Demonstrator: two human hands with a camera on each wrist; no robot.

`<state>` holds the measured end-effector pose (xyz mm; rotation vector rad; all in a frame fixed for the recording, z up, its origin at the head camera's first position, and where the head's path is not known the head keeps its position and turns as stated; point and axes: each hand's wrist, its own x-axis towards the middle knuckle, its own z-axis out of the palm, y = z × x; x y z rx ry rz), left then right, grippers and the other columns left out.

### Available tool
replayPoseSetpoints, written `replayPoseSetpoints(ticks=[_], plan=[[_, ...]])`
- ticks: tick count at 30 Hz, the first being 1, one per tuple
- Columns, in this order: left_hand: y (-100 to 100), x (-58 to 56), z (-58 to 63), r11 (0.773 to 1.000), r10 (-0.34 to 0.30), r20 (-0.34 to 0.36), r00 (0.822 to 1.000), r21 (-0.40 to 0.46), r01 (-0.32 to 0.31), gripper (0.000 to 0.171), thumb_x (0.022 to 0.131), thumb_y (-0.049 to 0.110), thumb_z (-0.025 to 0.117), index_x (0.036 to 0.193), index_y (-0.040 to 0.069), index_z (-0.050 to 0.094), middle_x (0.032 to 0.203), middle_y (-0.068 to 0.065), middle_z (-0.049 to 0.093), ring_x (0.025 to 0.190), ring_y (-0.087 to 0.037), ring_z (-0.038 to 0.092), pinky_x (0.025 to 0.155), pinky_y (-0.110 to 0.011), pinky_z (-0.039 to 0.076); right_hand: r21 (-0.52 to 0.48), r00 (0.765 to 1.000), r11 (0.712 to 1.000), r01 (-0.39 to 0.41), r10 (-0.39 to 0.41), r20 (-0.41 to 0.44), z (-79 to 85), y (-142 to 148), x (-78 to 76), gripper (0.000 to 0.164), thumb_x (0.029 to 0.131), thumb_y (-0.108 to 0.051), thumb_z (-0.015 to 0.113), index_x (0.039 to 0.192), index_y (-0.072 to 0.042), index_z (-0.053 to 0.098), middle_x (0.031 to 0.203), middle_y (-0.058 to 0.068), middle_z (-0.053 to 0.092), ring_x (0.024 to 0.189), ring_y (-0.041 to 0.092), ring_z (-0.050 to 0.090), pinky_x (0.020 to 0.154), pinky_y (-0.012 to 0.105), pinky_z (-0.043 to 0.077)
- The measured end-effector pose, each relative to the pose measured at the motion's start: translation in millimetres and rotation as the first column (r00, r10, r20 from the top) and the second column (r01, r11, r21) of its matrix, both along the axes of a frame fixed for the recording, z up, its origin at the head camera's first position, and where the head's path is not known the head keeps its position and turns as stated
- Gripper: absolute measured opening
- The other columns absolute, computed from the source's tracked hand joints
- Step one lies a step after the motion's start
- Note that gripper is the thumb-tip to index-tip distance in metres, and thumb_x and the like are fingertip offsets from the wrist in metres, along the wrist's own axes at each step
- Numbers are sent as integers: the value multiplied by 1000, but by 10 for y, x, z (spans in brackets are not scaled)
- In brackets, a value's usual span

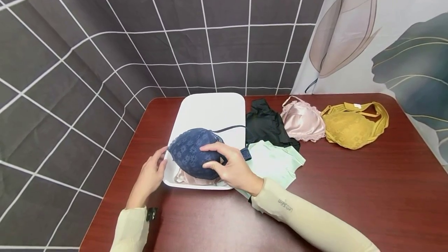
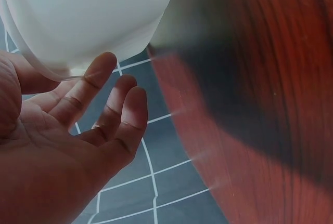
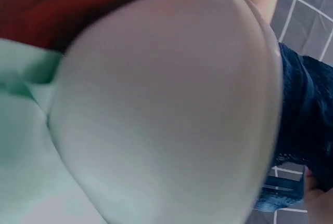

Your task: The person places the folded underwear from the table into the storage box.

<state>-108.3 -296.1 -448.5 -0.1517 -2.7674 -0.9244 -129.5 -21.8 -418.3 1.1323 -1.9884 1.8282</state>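
Observation:
My right hand (image 1: 232,164) grips a navy lace bra (image 1: 192,153) by its cup, thumb and fingers on the near right side. The bra is over the front half of a white tray (image 1: 213,108), and its thin strap trails across the tray's right rim. Pale pink satin fabric (image 1: 194,179) shows below the cup inside the tray. At the tray's left rim is my left hand (image 1: 152,172), fingertips touching it. In the left wrist view its fingers (image 2: 99,70) are loosely bent against the outer wall. The tray's corner fills much of the right wrist view.
Right of the tray lie a black garment (image 1: 267,123) and a mint green one (image 1: 274,160). Farther right are a pink satin bra (image 1: 302,119) and a mustard yellow bra (image 1: 353,125). A dark grid-patterned curtain (image 1: 224,42) hangs behind and left of the red-brown table (image 1: 350,189).

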Motion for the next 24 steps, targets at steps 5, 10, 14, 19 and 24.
replayPoseSetpoints(ticks=[5, 10, 14, 19, 24], plan=[[-5, -4, 2, 1000, -6, -12, 1000, -7, 6, 40, 91, -4, 54, 131, 1, 51, 96, -13, 60, 85, -28, 55, 74, -44, 46, 120, 998, 993, 7, -14, 59, -96, -52, 9, 37, 82, -14, 74, 117, -19, 63, 113, -6, 63, 94, 8, 58, 82, 27, 47], [-26, -10, -30, 1000, -4, -9, 1000, -15, 4, 41, 90, -4, 55, 131, 1, 51, 95, -14, 59, 83, -28, 54, 73, -44, 45, 247, 995, 968, 34, -56, 81, -157, -63, 23, 38, 85, -13, 71, 120, -23, 61, 115, -10, 62, 78, 3, 55, 74, 24, 47], [-30, -12, -32, 1000, -2, 12, 1000, -12, 2, 41, 91, -3, 54, 131, 1, 50, 96, -14, 60, 85, -29, 54, 74, -45, 46, 341, 989, 938, 59, -100, 106, -196, -37, 3, 41, 86, -11, 70, 123, -24, 58, 121, -9, 60, 103, 4, 55, 86, 29, 45], [-19, -8, -16, 1000, -3, 8, 1000, -16, 3, 41, 91, -4, 55, 131, 1, 50, 97, -15, 60, 86, -29, 54, 74, -45, 47, 433, 987, 899, 63, -119, 104, -220, 13, -42, 41, 87, -10, 68, 125, -20, 56, 124, -5, 58, 105, 8, 55, 87, 30, 45], [-15, -13, -21, 1000, -2, -4, 1000, -21, 2, 41, 90, -4, 55, 131, 1, 50, 96, -15, 60, 84, -29, 54, 73, -45, 47, 530, 987, 844, 87, -143, 67, -229, 48, -85, 39, 86, -12, 69, 124, -13, 59, 123, 1, 59, 116, 16, 52, 95, 35, 42]])
